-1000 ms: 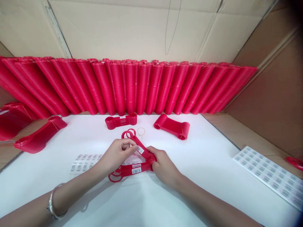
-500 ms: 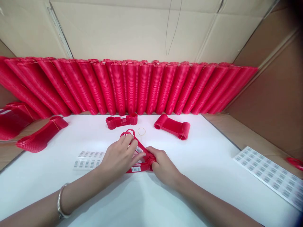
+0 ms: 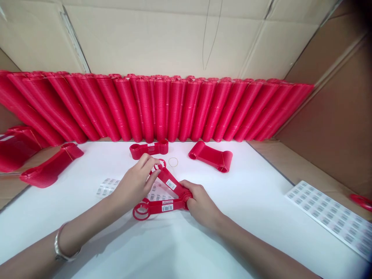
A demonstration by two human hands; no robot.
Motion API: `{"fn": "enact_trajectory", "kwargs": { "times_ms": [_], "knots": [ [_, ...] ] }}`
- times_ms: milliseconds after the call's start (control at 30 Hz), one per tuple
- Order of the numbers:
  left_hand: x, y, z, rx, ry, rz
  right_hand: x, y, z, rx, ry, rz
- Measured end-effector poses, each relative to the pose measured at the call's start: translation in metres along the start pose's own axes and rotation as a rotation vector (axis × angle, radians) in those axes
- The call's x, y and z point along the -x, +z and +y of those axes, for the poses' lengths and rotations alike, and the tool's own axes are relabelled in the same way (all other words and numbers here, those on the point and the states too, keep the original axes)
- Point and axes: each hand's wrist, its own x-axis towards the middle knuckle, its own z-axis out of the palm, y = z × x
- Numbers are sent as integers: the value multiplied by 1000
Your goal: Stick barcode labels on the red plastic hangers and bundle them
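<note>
Several flat red plastic pieces with ring-shaped ends (image 3: 162,207) are fanned into a V above the white table. White barcode labels (image 3: 171,184) show on the upper and lower arms of the V. My right hand (image 3: 202,201) is closed round the end where the pieces meet. At the ring of the upper arm, my left hand (image 3: 139,176) has thumb and fingers closed on the edge. The lower arm's open rings hang free, below the left hand. A sheet of barcode labels (image 3: 106,188) lies partly hidden behind my left hand and the pieces.
Red stacked bundles (image 3: 160,110) stand in a row along the cardboard wall (image 3: 162,42). Smaller stacks (image 3: 210,155) lie on the table (image 3: 250,232), near a rubber band (image 3: 173,162). A thick pile of label sheets (image 3: 328,217) sits at the right.
My left hand has moved from between the pieces out to the upper ring, up and left. The lower arm's rings and both labels now show. My right hand keeps its hold.
</note>
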Motion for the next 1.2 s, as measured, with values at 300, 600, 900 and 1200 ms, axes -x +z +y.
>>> {"fn": "enact_trajectory", "kwargs": {
  "times_ms": [300, 600, 900, 1200],
  "knots": [
    [0, -9, -7, 258, -64, -22, 0, -3, 5, -52, 2, -3],
    [5, -12, 1, 79, 37, -230, -6, -7, 6, -93, -5, 39],
    [7, -8, 2, -145, -11, -413, -4, -8, 3, 31, 6, 43],
    [9, -3, -5, -101, 16, -460, -3, -7, 3, 114, -4, 40]
  ]
}}
